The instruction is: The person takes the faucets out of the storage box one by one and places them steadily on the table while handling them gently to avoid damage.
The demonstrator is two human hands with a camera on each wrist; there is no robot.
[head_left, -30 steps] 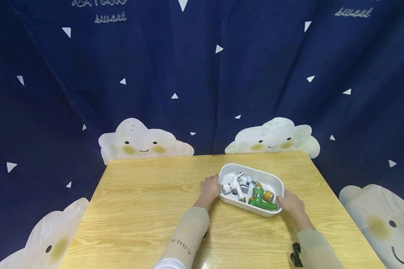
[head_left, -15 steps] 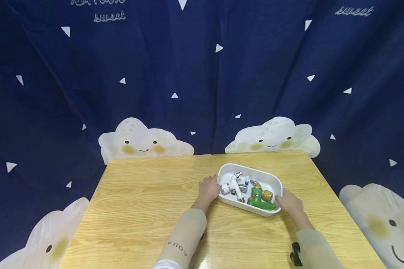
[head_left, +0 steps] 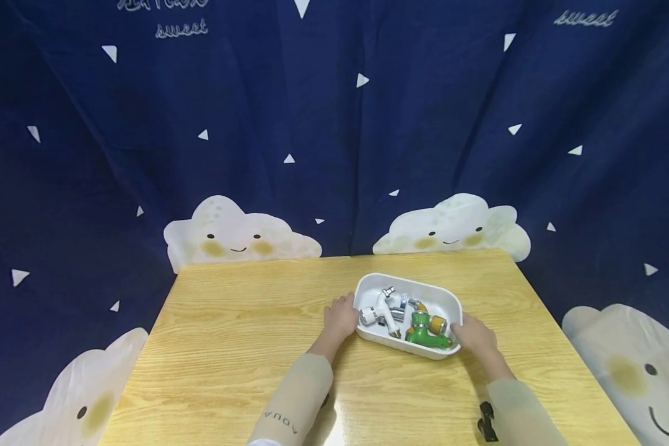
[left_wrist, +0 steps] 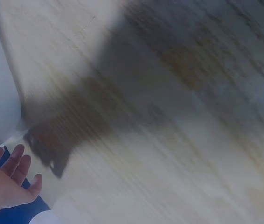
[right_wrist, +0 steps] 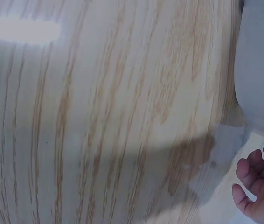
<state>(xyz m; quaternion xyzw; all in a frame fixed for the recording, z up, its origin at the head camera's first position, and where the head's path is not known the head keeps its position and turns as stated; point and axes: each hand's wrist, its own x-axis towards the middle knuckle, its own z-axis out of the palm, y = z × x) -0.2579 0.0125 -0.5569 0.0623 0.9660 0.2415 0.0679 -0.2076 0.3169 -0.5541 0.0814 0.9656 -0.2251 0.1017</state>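
A white oval-cornered plastic tub (head_left: 390,341) sits on the wooden table, right of the middle. My left hand (head_left: 341,316) grips its left end at the rim. The right end is held by my right hand (head_left: 475,333), with the thumb at the rim. Inside the tub lie a white tap (head_left: 387,314), a chrome tap part (head_left: 398,314) partly behind it, and a green tap (head_left: 426,337) beside an orange-yellow knob (head_left: 437,324). In the wrist views, the left fingers (left_wrist: 15,163) and right fingers (right_wrist: 251,172) show bent near the tub's outer wall; their contact is partly hidden.
The light wooden table (head_left: 228,347) extends to the left and in front of the tub. A dark blue curtain (head_left: 256,124) with printed clouds hangs behind the table. Black wrist gear (head_left: 486,421) shows by the right sleeve.
Held between both hands, the tub has shifted slightly left across the table. Both arms have moved along with it, and the taps inside keep their arrangement.
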